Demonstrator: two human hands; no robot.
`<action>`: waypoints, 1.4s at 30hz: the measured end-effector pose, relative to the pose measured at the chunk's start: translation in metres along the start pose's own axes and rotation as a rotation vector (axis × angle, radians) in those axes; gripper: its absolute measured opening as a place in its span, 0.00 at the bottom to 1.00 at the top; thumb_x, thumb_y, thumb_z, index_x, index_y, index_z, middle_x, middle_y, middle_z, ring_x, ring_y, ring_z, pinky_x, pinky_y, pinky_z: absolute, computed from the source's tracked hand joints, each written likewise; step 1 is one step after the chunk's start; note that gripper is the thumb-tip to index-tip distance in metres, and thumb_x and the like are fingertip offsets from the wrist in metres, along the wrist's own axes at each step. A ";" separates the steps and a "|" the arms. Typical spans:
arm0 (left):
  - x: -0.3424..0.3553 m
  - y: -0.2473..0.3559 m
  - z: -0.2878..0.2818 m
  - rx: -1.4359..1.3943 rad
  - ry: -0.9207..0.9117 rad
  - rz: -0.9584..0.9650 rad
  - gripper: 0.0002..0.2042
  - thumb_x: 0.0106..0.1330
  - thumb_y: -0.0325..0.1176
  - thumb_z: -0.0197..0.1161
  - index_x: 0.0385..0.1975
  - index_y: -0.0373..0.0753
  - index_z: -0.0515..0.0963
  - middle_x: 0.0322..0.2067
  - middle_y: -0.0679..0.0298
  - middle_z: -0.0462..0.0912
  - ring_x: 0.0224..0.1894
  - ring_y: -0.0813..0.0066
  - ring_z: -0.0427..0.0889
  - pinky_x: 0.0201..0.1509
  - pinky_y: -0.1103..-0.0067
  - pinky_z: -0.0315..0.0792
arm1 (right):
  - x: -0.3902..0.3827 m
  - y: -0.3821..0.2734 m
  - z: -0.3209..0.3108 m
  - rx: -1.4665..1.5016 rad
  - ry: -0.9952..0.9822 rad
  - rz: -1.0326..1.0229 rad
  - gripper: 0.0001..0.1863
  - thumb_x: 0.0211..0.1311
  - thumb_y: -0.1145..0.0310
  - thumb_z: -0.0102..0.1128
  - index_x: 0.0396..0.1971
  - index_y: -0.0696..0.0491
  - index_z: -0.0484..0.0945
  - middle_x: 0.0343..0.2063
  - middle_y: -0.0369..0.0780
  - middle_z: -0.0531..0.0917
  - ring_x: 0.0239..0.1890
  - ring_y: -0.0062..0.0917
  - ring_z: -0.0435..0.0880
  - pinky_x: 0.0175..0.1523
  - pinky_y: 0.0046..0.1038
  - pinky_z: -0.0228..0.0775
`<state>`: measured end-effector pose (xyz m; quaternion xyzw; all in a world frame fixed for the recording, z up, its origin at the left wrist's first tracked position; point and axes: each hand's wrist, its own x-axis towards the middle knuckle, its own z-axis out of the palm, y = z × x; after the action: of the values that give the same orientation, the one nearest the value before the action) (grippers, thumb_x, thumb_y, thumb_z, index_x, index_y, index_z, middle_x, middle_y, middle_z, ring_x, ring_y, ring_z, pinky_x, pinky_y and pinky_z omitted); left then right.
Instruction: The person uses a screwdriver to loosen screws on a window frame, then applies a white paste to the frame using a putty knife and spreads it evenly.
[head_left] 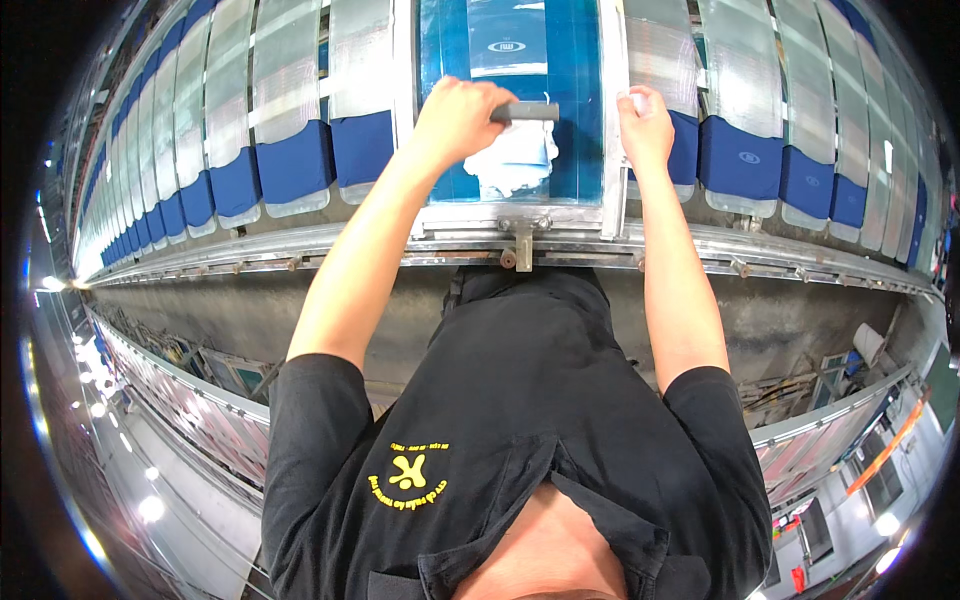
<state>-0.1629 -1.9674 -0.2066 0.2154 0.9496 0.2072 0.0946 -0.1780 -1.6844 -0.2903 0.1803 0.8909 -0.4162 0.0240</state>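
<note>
My left hand (460, 118) is closed round one end of a dark grey squeegee (535, 112), held crosswise over a blue printing screen (577, 150). White ink (510, 168) lies on the screen just below the squeegee, with a ragged edge. A pale metal frame (612, 120) borders the screen. Close beside the frame's right rail, my right hand (648, 128) is curled closed. Something small and white shows at its fingers, but its kind is unclear, and I cannot tell whether the hand grips the rail.
Long rows of pale boards carrying blue fabric pieces (740, 160) stretch away on both sides. A metal rail (330, 245) with small stops runs along the table's near edge, in front of my body. Behind me stands another long table (190, 400) with pinkish pieces.
</note>
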 end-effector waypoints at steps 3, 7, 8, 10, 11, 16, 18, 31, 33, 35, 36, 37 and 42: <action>0.010 -0.008 0.011 0.059 0.026 -0.083 0.13 0.56 0.34 0.70 0.42 0.44 0.86 0.38 0.60 0.88 0.41 0.61 0.86 0.47 0.67 0.74 | 0.000 -0.003 0.000 -0.004 0.008 -0.014 0.18 0.59 0.54 0.66 0.46 0.45 0.81 0.30 0.43 0.88 0.35 0.34 0.88 0.46 0.35 0.77; -0.017 0.010 0.030 0.129 0.045 -0.093 0.13 0.55 0.36 0.72 0.41 0.47 0.86 0.38 0.64 0.89 0.41 0.64 0.85 0.46 0.69 0.70 | -0.001 -0.003 -0.002 -0.002 0.001 0.011 0.18 0.59 0.53 0.67 0.46 0.45 0.81 0.30 0.42 0.88 0.35 0.34 0.88 0.45 0.35 0.77; -0.024 0.012 0.032 0.143 0.042 -0.085 0.13 0.55 0.36 0.73 0.41 0.48 0.86 0.39 0.65 0.88 0.41 0.65 0.85 0.45 0.70 0.69 | 0.002 -0.003 -0.001 0.001 0.010 -0.003 0.18 0.59 0.54 0.67 0.46 0.46 0.82 0.30 0.42 0.88 0.35 0.34 0.88 0.45 0.35 0.77; -0.045 0.023 0.037 0.147 0.061 -0.070 0.14 0.53 0.34 0.73 0.42 0.50 0.86 0.37 0.67 0.88 0.41 0.65 0.85 0.47 0.71 0.68 | 0.002 0.001 -0.001 0.005 0.025 -0.028 0.18 0.59 0.54 0.66 0.46 0.46 0.82 0.30 0.43 0.88 0.34 0.33 0.88 0.45 0.35 0.77; -0.050 0.025 0.035 0.134 -0.005 -0.068 0.14 0.53 0.34 0.73 0.42 0.49 0.86 0.37 0.67 0.88 0.41 0.65 0.85 0.48 0.71 0.69 | 0.002 -0.002 -0.001 0.008 0.025 -0.024 0.18 0.59 0.54 0.66 0.46 0.46 0.82 0.30 0.43 0.88 0.34 0.33 0.88 0.45 0.35 0.77; -0.020 0.021 0.001 0.046 -0.138 -0.104 0.14 0.55 0.34 0.73 0.42 0.47 0.87 0.39 0.64 0.88 0.42 0.64 0.86 0.51 0.70 0.71 | 0.005 0.006 -0.002 0.115 0.033 -0.026 0.18 0.59 0.55 0.66 0.46 0.46 0.82 0.29 0.42 0.88 0.33 0.31 0.87 0.43 0.34 0.76; -0.008 0.019 -0.011 0.029 -0.067 -0.109 0.13 0.56 0.35 0.73 0.42 0.46 0.87 0.39 0.64 0.89 0.42 0.64 0.86 0.52 0.69 0.71 | 0.001 -0.002 -0.007 0.140 0.007 0.001 0.18 0.59 0.55 0.66 0.47 0.46 0.82 0.28 0.42 0.87 0.32 0.30 0.87 0.43 0.33 0.76; -0.130 0.060 0.049 -0.047 0.163 -0.061 0.31 0.43 0.18 0.67 0.54 0.44 0.81 0.55 0.64 0.82 0.60 0.63 0.77 0.65 0.66 0.65 | -0.004 -0.023 -0.012 0.309 0.093 -0.106 0.16 0.65 0.58 0.64 0.45 0.54 0.84 0.26 0.37 0.85 0.25 0.19 0.79 0.33 0.27 0.72; -0.140 0.049 0.031 -0.069 0.163 -0.088 0.31 0.43 0.19 0.67 0.54 0.43 0.81 0.54 0.64 0.82 0.59 0.64 0.77 0.66 0.66 0.64 | -0.009 -0.043 -0.003 0.332 0.078 -0.124 0.16 0.65 0.57 0.65 0.43 0.54 0.85 0.28 0.39 0.87 0.29 0.21 0.83 0.38 0.29 0.75; -0.141 0.025 0.016 -0.068 0.134 -0.075 0.30 0.44 0.19 0.67 0.54 0.43 0.81 0.53 0.64 0.83 0.59 0.65 0.78 0.66 0.66 0.63 | -0.007 -0.032 0.031 0.342 0.100 -0.163 0.15 0.65 0.57 0.65 0.43 0.53 0.85 0.32 0.40 0.88 0.35 0.24 0.85 0.43 0.31 0.76; -0.146 0.011 0.009 -0.043 0.103 -0.098 0.29 0.45 0.20 0.68 0.53 0.44 0.81 0.53 0.65 0.83 0.59 0.66 0.78 0.66 0.66 0.63 | -0.012 -0.031 0.049 0.342 0.101 -0.170 0.15 0.65 0.57 0.65 0.42 0.52 0.85 0.34 0.41 0.89 0.38 0.27 0.87 0.46 0.32 0.76; -0.153 -0.004 0.003 -0.024 0.099 -0.116 0.29 0.45 0.21 0.68 0.52 0.45 0.81 0.53 0.65 0.83 0.58 0.66 0.78 0.66 0.66 0.63 | -0.026 -0.044 0.062 0.257 0.094 -0.141 0.14 0.65 0.58 0.66 0.43 0.51 0.85 0.37 0.44 0.89 0.41 0.32 0.88 0.48 0.35 0.77; -0.200 -0.076 -0.026 0.009 0.055 -0.173 0.26 0.44 0.24 0.70 0.50 0.46 0.82 0.48 0.66 0.85 0.55 0.66 0.80 0.63 0.64 0.65 | -0.084 -0.098 0.133 0.236 0.092 -0.106 0.13 0.62 0.61 0.64 0.45 0.48 0.85 0.31 0.44 0.88 0.32 0.32 0.88 0.41 0.34 0.78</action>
<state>-0.0205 -2.1283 -0.1978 0.1274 0.9678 0.1996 0.0852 -0.1471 -1.8675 -0.2890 0.1531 0.8443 -0.5101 -0.0602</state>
